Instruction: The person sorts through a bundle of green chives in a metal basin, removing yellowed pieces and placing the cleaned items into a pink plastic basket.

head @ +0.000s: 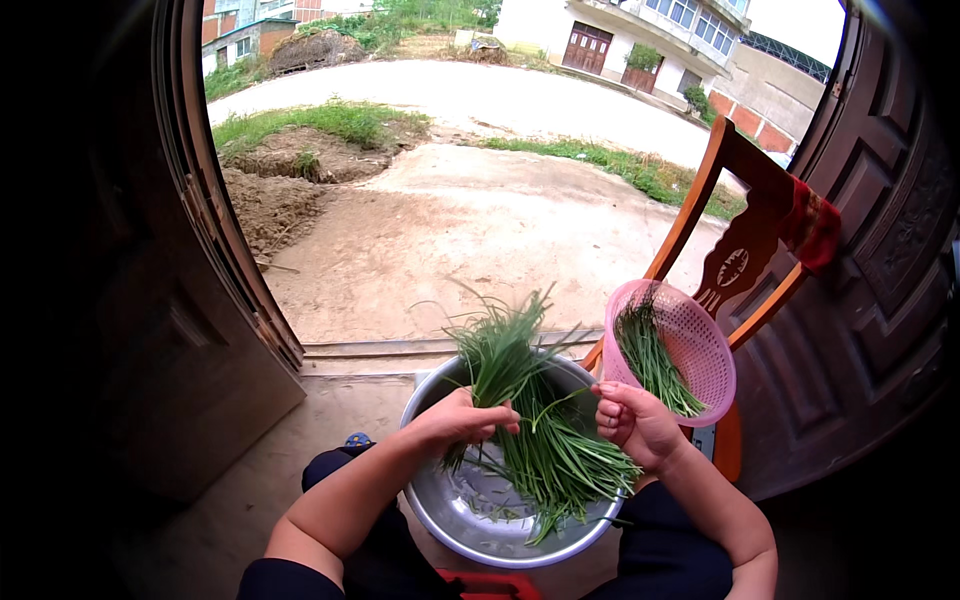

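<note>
My left hand (469,416) is closed around a bunch of long green chives (499,360) and holds it upright over the left part of a round metal basin (517,551). Thumb and forefinger of my right hand (637,424) pinch the end of a thin green blade (562,401) above the basin's right side. More chives (562,457) lie in a loose heap in the basin, with short bits on its bottom. Beyond my right hand, a pink plastic colander (705,360) holds another bunch of chives (656,360).
The colander rests on a wooden chair (686,210) with a red cloth (814,225) on its back. A dark wooden door (877,315) stands at the right, another door leaf (225,360) at the left. A threshold (375,349) crosses ahead. Something red (487,585) is below the basin.
</note>
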